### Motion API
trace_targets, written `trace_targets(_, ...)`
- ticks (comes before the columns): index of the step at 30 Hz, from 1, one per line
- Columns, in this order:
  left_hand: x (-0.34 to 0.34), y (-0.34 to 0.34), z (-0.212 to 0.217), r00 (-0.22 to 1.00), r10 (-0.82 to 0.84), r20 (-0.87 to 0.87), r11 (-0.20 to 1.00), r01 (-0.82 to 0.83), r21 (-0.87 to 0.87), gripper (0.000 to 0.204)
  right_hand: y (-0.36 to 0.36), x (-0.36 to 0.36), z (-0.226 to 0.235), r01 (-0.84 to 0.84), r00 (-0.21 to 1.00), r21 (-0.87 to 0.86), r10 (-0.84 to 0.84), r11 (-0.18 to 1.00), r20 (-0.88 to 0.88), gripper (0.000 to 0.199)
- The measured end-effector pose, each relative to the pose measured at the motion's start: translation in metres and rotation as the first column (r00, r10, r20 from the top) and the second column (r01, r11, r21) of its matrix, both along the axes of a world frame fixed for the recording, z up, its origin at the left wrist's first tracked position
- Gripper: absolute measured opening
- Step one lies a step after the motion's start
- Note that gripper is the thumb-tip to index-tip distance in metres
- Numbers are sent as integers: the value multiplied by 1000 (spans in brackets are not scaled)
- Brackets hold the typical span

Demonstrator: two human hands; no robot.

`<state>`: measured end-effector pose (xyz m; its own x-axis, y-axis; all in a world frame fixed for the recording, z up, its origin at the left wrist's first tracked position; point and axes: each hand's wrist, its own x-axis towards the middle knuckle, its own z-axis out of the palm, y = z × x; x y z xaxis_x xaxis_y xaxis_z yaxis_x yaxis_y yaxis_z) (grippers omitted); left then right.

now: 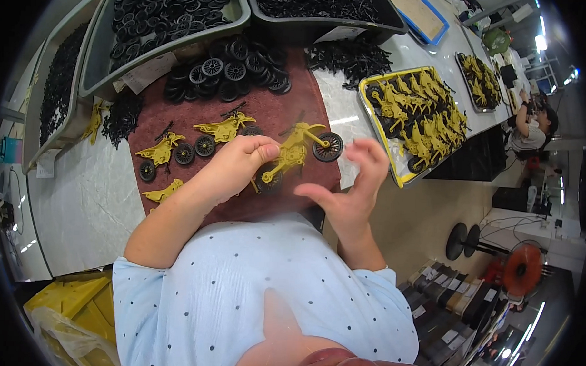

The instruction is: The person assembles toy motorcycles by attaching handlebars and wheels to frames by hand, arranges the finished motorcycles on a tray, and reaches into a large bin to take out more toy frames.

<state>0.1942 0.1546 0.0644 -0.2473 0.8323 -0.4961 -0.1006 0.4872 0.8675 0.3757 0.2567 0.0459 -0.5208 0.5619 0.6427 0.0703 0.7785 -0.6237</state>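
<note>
My left hand (250,157) is closed on a yellow toy motorcycle (295,151), which it holds up over a dark red cloth (309,87). The motorcycle has one black spoked wheel (328,147) at its right end and another dark wheel low on its left. Just right of that spoked wheel, my right hand (357,185) is open, thumb and fingers apart, with nothing in it. Two more yellow toy motorcycles with black wheels, one at the left (161,151) and one farther back (225,126), lie on the cloth. My left forearm partly covers another yellow piece (162,191).
Loose black wheels (235,71) are heaped at the cloth's far edge. Behind them stand grey bins of wheels (245,13) and small black parts (402,25). A yellow-rimmed tray (379,150) of motorcycles sits at the right. Farther right are another tray (480,83) and a person (534,123).
</note>
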Motion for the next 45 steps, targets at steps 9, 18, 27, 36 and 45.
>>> trace_targets(9, 1, 1, -11, 994, 49, 99, 994, -58, 87, 29, -5, -4, 4, 35, 983, 234, -75, 972, 165, 23)
trace_targets(18, 1, 1, -7, 997, 21, -78, 964, 1, 266, 28, 3, 1, -8, -2, 997, -39, 6, 999, 79, 37)
trace_targets(27, 6, -3, -16, 740, 144, -657, 863, 231, 449, 32, 27, -3, -9, -159, 958, -596, 268, 787, 98, 56)
trace_targets(36, 7, -4, -19, 732, 308, -608, 766, 188, 615, 36, 24, -3, 0, -114, 978, -646, 200, 754, 61, 42)
trace_targets(45, 10, -3, -28, 662, 449, -600, 736, 107, 669, 29, 16, -7, 1, -136, 974, -502, 207, 854, 88, 34)
